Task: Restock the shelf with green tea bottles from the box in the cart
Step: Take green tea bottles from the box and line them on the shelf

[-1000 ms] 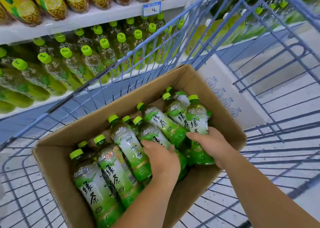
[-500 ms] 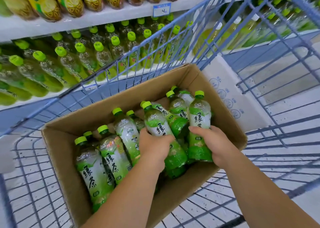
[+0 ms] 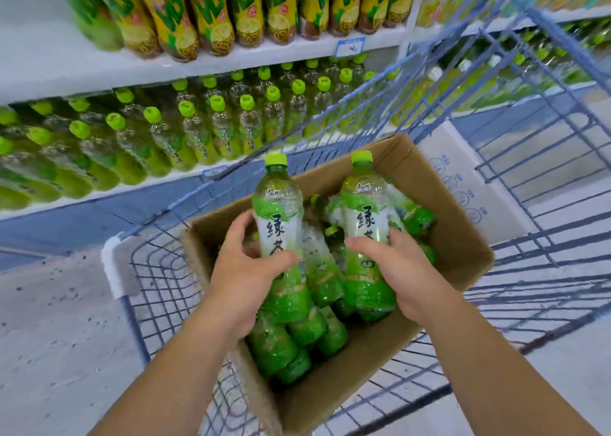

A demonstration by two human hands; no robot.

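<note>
Filling the upper left of the view, the shelf (image 3: 49, 81) carries a long row of green-capped tea bottles (image 3: 185, 131) on its lower level, packed close and leaning in the wide lens, with yellow-labelled drink bottles (image 3: 205, 8) lined up on the level above and a small blue price tag (image 3: 350, 47) clipped to that upper edge. Beside the shelf stands the blue wire cart (image 3: 496, 131), its mesh walls rising on the right and its corner guard showing white on the left. Inside the cart sits the open cardboard box (image 3: 463, 247), tilted a little, with a heap of green tea bottles (image 3: 297, 336) lying on their sides in it, caps pointing away from the camera. Beyond the box, a pale printed carton (image 3: 469, 184) rests against the cart's far side.

Two bottles are raised upright above the heap. The left hand (image 3: 244, 290) wraps the left bottle (image 3: 279, 224) around its lower half, thumb across the front of the label and fingers curled round the back. The right hand (image 3: 403, 280) grips the right bottle (image 3: 363, 214) in the same manner, thumb over the label front, fingers closed behind. Both bottles stand near each other but apart, green caps up, their bases level with the lying bottles. The picture is somewhat blurred toward the edges.
</note>
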